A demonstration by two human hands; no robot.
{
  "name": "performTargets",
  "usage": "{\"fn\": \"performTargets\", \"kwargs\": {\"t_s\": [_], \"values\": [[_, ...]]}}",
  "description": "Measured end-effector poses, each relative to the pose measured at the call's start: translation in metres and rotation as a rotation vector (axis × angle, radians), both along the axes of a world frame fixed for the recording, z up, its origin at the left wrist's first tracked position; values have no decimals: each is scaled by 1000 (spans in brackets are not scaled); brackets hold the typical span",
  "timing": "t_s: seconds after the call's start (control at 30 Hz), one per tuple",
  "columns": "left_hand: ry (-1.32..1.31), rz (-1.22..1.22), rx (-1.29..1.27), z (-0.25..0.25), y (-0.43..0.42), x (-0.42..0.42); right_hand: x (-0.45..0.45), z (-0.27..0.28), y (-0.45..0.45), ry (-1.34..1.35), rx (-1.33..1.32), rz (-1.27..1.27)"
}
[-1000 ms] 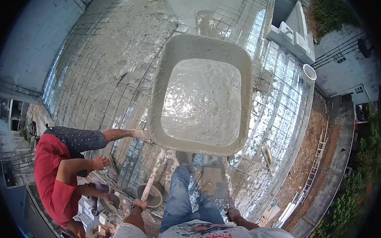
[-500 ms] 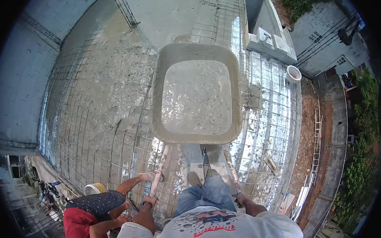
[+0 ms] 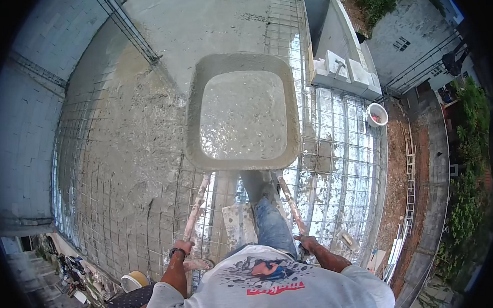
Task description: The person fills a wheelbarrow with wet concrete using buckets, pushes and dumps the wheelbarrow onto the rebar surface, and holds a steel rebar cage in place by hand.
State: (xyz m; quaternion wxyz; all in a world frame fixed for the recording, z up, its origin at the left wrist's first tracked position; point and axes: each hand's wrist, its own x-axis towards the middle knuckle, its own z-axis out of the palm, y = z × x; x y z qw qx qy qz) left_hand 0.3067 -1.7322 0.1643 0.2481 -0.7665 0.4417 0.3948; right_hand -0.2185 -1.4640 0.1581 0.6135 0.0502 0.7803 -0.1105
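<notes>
Wet grey concrete (image 3: 244, 115) fills the tray of a wheelbarrow (image 3: 290, 119) ahead of me. My left hand (image 3: 181, 246), with a dark band at its wrist, is wrapped around the worn left handle (image 3: 196, 208). Around the right handle (image 3: 291, 206), my right hand (image 3: 307, 243) is closed near its end. Both handles run forward under the tray, whose wheel is mostly hidden. One of my legs (image 3: 274, 221) is stretched forward between the handles, beside a spotted pale board (image 3: 239, 223).
Steel mesh (image 3: 340, 150) covers the floor, partly buried in fresh concrete (image 3: 130, 142) on the left. A co-worker in dark dotted cloth (image 3: 131, 300) is close at lower left, near a bucket (image 3: 135, 281). Blocks (image 3: 358, 72), a white bucket (image 3: 377, 114) and a trowel (image 3: 347, 240) lie right.
I have advanced with the wheelbarrow, and one leg has stepped forward. The co-worker has dropped back toward the lower-left edge of view. Both hands keep their hold on the handles.
</notes>
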Motion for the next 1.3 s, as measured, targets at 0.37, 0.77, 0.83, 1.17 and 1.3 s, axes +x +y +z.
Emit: {"fn": "performTargets", "kwargs": {"t_s": [0.37, 0.77, 0.83, 1.17, 1.3], "values": [[22, -221, -440, 106, -338, -180, -169, 124, -334, 37, -256, -114], [654, -251, -1611, 412, -719, -391, -330, 448, -687, 444, -691, -95], [694, -293, -1849, 426, -797, -418, -361, 478, -751, 434, -860, -144], [366, -429, -2054, 544, -1124, -591, -574, 547, -1072, 999, -1202, -1], [868, -328, -1761, 568, -1222, -684, -655, 534, -1181, 890, -1568, -249]]}}
